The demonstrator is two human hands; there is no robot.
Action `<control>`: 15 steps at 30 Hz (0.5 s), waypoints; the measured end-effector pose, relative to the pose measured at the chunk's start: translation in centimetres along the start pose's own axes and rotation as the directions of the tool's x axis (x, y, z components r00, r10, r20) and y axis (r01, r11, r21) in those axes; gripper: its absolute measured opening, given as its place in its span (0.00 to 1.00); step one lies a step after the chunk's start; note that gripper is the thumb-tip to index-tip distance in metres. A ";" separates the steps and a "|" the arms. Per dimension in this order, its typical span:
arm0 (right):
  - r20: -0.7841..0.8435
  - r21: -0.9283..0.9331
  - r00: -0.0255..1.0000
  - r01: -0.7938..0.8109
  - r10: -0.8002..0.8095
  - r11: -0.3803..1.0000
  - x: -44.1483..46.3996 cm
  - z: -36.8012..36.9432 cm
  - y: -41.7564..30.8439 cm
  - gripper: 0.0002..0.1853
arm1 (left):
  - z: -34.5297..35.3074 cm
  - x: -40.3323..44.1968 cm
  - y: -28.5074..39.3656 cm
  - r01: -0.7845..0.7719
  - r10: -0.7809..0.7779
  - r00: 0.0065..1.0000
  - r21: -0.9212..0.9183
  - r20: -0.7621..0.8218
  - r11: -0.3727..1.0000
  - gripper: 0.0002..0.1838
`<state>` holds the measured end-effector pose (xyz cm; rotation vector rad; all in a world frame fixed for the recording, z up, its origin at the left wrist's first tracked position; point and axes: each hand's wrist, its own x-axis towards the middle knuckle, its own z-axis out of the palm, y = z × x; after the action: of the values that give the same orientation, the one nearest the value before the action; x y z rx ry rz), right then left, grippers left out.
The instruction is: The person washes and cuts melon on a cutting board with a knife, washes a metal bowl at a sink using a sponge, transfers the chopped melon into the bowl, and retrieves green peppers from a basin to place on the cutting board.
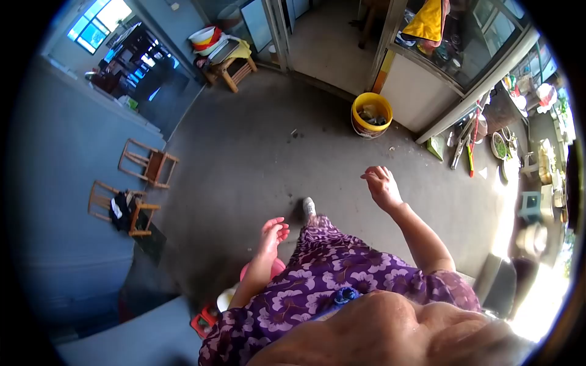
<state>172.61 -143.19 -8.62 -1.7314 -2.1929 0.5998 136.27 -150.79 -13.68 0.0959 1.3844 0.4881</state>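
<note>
My left hand (273, 236) hangs in front of my purple flowered clothing (360, 268), its fingers loosely bent and apart, with nothing in them. Beneath that forearm a pink round thing (278, 267) shows in part; its kind is hidden. My right hand (381, 185) is held out over the grey floor (256, 140), empty, with loosely curled fingers. Nearest to it, farther ahead, stands a yellow bucket (365, 130) with some dark and pale scraps inside. One white shoe (309, 208) of mine is visible between the hands.
Two wooden chairs (157, 168) are along the blue wall (67, 177), one bearing dark cloth (122, 210). Stacked basins (204, 36) rest by a small wooden stool (230, 72). A doorway lies ahead. Tools (471, 143) and baskets (499, 146) line the right side.
</note>
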 end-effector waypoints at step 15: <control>-0.120 -0.018 0.774 -0.628 0.622 0.778 -3.0 6.9 11.1 0.08 | 19.5 22.3 16.2 0.087 -0.099 0.831 0.047 0.547 0.995 0.11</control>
<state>179.63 -144.96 -19.92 -2.4765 -1.5320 0.5622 152.75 -123.46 -24.70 0.1705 0.8198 0.3271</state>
